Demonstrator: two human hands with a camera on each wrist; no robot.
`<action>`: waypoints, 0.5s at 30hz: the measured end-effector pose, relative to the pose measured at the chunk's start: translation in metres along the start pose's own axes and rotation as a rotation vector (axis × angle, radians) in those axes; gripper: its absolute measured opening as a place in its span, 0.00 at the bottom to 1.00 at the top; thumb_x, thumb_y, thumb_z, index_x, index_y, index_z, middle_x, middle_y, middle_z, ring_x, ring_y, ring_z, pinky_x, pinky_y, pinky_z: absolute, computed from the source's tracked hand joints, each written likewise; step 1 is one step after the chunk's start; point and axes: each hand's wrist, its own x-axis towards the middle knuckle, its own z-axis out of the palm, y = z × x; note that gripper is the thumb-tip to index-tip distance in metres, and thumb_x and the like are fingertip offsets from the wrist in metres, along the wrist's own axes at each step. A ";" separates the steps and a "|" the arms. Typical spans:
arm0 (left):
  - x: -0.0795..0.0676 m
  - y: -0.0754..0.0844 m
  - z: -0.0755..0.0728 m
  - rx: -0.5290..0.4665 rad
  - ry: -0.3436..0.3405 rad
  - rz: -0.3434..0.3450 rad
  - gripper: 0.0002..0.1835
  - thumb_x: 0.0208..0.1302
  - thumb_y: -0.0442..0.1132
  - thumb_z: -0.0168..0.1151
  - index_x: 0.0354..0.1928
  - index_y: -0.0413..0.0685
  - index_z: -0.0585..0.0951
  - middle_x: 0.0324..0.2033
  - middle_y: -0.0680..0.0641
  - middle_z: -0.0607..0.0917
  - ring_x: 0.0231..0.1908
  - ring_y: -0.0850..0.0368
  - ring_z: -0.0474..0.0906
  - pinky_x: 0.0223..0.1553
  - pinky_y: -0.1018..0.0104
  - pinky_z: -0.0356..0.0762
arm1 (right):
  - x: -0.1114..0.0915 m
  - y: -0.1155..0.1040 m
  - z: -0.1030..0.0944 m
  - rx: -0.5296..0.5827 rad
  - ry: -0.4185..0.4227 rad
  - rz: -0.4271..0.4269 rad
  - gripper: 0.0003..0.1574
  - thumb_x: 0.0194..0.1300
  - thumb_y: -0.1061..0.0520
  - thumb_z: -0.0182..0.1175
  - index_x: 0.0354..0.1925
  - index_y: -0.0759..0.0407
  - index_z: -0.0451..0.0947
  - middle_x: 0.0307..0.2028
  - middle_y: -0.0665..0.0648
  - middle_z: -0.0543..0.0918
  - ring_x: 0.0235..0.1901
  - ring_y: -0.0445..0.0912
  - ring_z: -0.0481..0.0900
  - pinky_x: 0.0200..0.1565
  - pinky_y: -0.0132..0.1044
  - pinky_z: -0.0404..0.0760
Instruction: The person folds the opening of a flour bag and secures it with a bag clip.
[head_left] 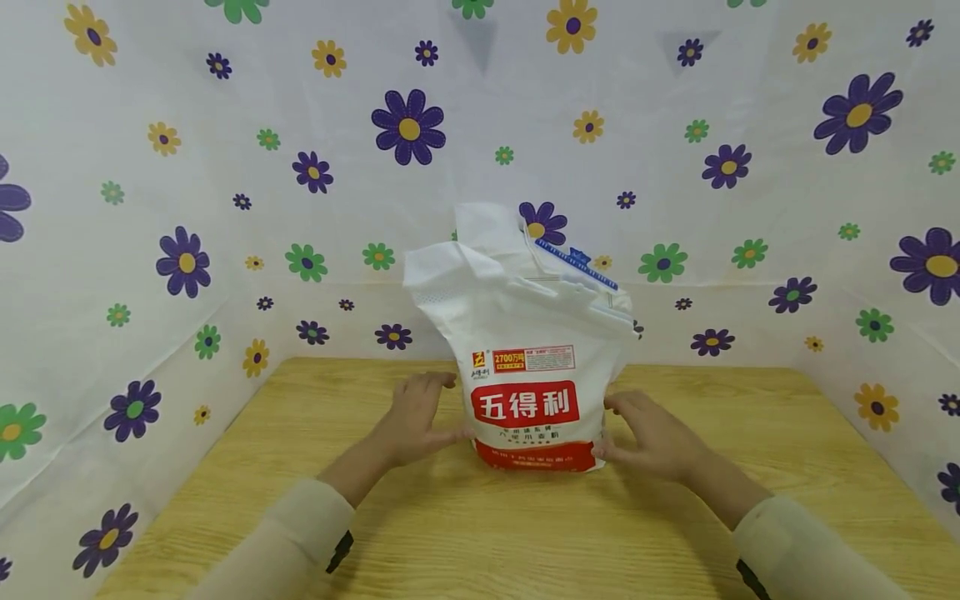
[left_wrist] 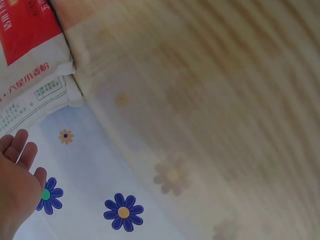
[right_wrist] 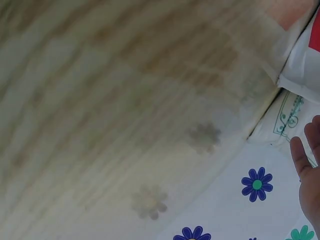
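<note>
A white flour bag [head_left: 525, 325] with red label panels stands on the table, its crumpled top leaning to the left. A blue strip [head_left: 577, 265] runs along its upper right edge. My left hand [head_left: 423, 421] is at the bag's lower left side, thumb tip right at its edge and fingers loosely extended. On the opposite side, my right hand [head_left: 656, 433] has its fingertips at the lower right edge. In the left wrist view, the left hand [left_wrist: 17, 185] shows relaxed fingers close by the bag [left_wrist: 35, 60]. The right wrist view shows part of the right hand [right_wrist: 310, 180] beside green print.
The wood-grain table [head_left: 465, 533] ends at the back against a white cloth [head_left: 480, 100] with purple, yellow and green flowers, which also closes off both sides. A dark band piece [head_left: 340, 552] shows under the left sleeve.
</note>
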 end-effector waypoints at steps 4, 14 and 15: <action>0.000 0.001 0.011 0.014 -0.043 0.010 0.48 0.55 0.70 0.64 0.67 0.42 0.68 0.63 0.42 0.75 0.67 0.40 0.65 0.68 0.37 0.55 | -0.001 -0.003 0.007 -0.014 0.018 0.018 0.44 0.62 0.27 0.60 0.64 0.55 0.73 0.61 0.58 0.77 0.58 0.54 0.77 0.56 0.58 0.78; 0.004 0.007 0.022 0.022 -0.072 -0.003 0.46 0.58 0.64 0.68 0.68 0.40 0.67 0.65 0.38 0.74 0.70 0.34 0.62 0.70 0.35 0.53 | -0.001 -0.003 0.015 -0.065 0.056 0.040 0.42 0.66 0.29 0.57 0.64 0.57 0.73 0.61 0.59 0.78 0.61 0.57 0.76 0.57 0.60 0.77; 0.004 0.006 0.022 0.015 -0.069 -0.007 0.45 0.58 0.63 0.68 0.68 0.40 0.67 0.65 0.38 0.74 0.70 0.34 0.62 0.70 0.35 0.54 | -0.002 -0.003 0.016 -0.059 0.052 0.047 0.42 0.66 0.29 0.57 0.63 0.57 0.73 0.61 0.59 0.78 0.61 0.57 0.76 0.57 0.61 0.77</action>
